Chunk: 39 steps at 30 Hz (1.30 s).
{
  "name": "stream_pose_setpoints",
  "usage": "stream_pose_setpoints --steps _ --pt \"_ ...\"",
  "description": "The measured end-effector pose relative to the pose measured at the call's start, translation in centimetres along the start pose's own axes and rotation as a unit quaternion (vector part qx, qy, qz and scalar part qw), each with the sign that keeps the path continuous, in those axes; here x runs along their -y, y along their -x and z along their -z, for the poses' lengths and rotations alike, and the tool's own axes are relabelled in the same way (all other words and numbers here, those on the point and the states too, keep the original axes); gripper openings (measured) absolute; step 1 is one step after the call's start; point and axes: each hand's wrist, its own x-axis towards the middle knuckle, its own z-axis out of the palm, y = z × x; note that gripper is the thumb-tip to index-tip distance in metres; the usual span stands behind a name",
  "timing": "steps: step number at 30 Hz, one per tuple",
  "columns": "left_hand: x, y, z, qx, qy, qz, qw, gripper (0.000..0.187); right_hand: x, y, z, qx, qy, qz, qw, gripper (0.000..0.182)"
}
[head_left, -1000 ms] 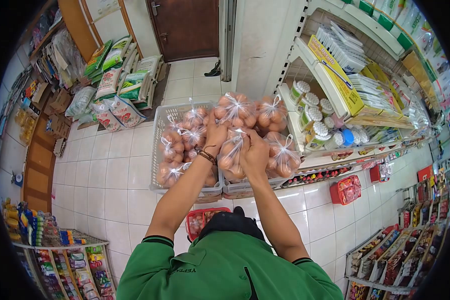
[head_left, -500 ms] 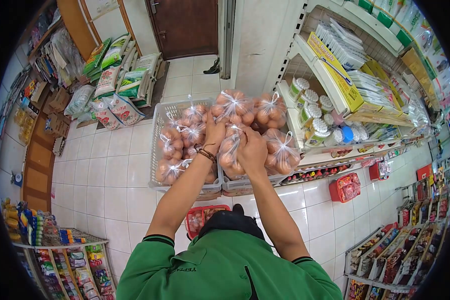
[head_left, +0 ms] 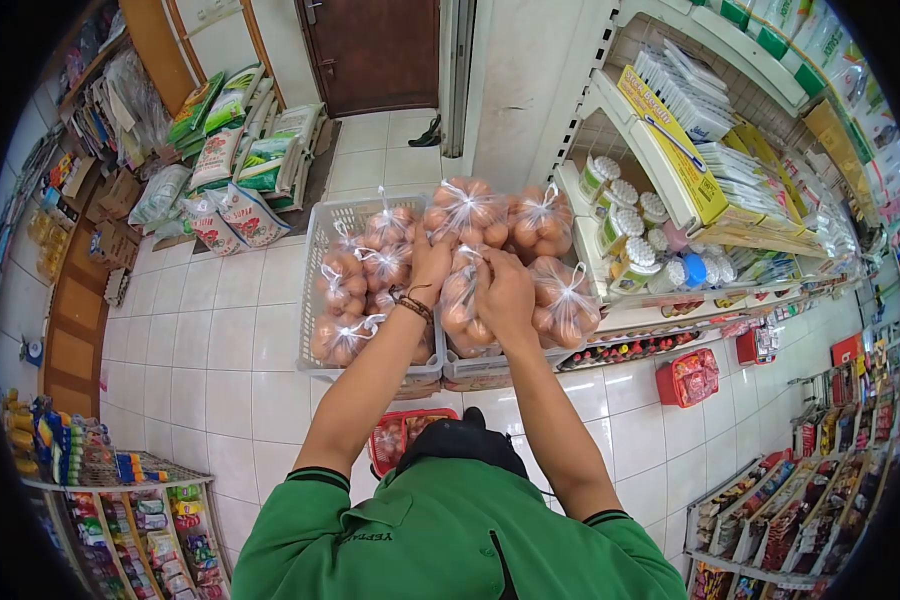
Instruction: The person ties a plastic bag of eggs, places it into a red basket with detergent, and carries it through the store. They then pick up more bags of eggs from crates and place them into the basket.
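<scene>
Two white plastic crates stand side by side, the left crate [head_left: 315,240] and the right crate [head_left: 470,372], both filled with clear knotted bags of brown eggs. My right hand [head_left: 505,297] is closed at the upper side of a bag of eggs [head_left: 457,305] at the front of the right crate. My left hand [head_left: 430,265], with a beaded bracelet at the wrist, reaches to the same bag's upper left; its fingers are bent and partly hidden. Behind it lies another egg bag [head_left: 467,208]. To the right sits a further egg bag [head_left: 562,297].
A red basket [head_left: 382,450] with bagged eggs is on the floor by my body. Shelving with cotton-bud tubs [head_left: 625,222] borders the crates on the right. Stacked sacks [head_left: 235,215] lie at the back left. Another red basket [head_left: 688,378] stands right of the crates.
Both hands stay at the same bag. My right hand's fingers have shifted slightly at its top; the crates and other bags look unmoved.
</scene>
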Motion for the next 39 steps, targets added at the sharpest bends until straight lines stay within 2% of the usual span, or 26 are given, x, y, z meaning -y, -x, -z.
stream_pose_setpoints --steps 3,8,11,14,21,23,24,26,27,29,32,39 --pt "2.0 -0.8 0.1 0.007 0.02 0.004 1.0 0.081 0.1 0.4 -0.1 -0.012 0.002 0.026 1.0 0.016" --pt "4.5 -1.9 -0.1 -0.028 0.029 0.029 0.999 0.084 0.5 0.7 0.7 0.022 0.011 0.021 0.999 0.018" --pt "1.4 0.1 0.3 -0.012 0.051 0.049 0.997 0.085 0.8 0.9 1.2 0.045 0.029 -0.002 0.999 0.02" --pt "2.3 -0.5 0.1 -0.035 0.015 0.019 0.999 0.087 0.5 1.3 1.0 0.041 0.018 -0.01 0.999 0.02" --pt "0.9 -2.5 -0.2 -0.048 0.014 0.033 0.998 0.086 0.1 1.6 0.6 0.036 0.024 -0.017 0.999 0.02" --pt "0.1 -2.9 -0.3 -0.056 -0.019 -0.009 0.998 0.079 0.2 1.6 0.6 0.028 0.019 -0.015 0.999 0.019" --pt "-1.3 -2.4 -0.3 -0.055 -0.018 -0.011 0.998 0.079 0.2 1.6 0.6 0.027 0.019 -0.014 0.999 0.019" --pt "-4.5 -0.8 -0.2 -0.017 -0.001 0.022 1.0 0.066 0.2 1.6 0.6 0.023 0.009 -0.014 1.0 0.018" --pt "-3.8 -1.2 -0.1 -0.018 -0.001 0.021 1.0 0.066 0.1 1.6 0.5 0.024 0.008 -0.013 1.0 0.018" --pt "-1.4 -2.4 0.1 -0.004 0.069 -0.043 0.997 0.048 -0.1 1.6 0.5 0.026 -0.005 -0.016 1.0 0.018" --pt "-0.6 -2.5 0.1 -0.02 0.038 -0.056 0.997 0.038 0.0 1.6 0.4 0.017 -0.001 -0.013 1.0 0.017" --pt "0.9 -2.3 0.4 -0.04 0.115 -0.097 0.988 0.035 -0.1 1.6 0.5 0.019 -0.024 -0.027 0.999 0.016"
